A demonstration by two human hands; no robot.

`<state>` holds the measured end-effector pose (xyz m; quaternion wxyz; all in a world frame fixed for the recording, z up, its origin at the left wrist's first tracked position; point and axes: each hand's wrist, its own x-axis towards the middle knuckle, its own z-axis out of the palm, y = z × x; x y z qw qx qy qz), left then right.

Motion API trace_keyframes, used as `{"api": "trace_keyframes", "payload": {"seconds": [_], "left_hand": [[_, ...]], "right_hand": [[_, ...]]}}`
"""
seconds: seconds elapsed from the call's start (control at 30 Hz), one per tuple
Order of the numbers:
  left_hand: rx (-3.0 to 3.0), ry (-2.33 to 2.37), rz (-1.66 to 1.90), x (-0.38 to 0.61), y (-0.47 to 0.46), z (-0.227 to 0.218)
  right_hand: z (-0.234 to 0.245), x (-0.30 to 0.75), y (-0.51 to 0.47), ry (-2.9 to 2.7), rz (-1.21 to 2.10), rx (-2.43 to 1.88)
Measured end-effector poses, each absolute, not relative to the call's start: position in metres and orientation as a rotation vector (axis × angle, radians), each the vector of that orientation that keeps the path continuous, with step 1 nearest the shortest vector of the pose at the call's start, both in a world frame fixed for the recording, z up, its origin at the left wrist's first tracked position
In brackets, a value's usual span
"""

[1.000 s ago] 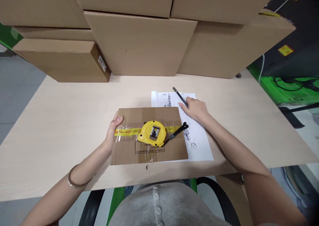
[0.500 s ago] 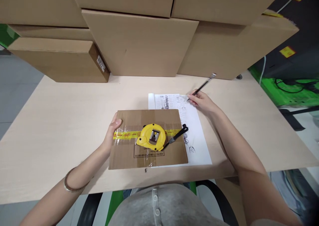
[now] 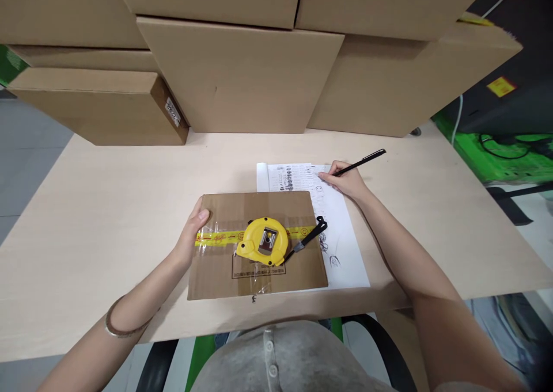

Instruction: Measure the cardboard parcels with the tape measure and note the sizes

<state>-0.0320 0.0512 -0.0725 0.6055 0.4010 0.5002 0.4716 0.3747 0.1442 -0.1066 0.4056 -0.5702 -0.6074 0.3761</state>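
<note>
Right hand: fingers pinching a black pen, beneath them a written sheet; step in hand apparently writing, next stroke calling for a steady sheet. Left hand: thumb over the near edge of a cardboard box, other fingers hidden, closure not tellable. Rightward of that thumb: yellow tape measure, atop the box, which overlaps the sheet.

Large brown cartons stood in two visible tiers along the back of the tabletop. At the left, a flatter carton bore a white label on its end. To the right, a dark unit carried yellow stickers, and black cables lay on a green surface. Grey floor showed beyond the left edge.
</note>
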Motion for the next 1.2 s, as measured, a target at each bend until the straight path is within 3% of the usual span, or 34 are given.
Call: {"api": "trace_keyframes", "payload": {"seconds": [1.2], "left_hand": [[1.010, 1.092, 1.062, -0.0334, 0.0501, -0.0704]], "right_hand": [[-0.1020, 0.3733, 0.1426, -1.531, 0.930, -1.504]]}}
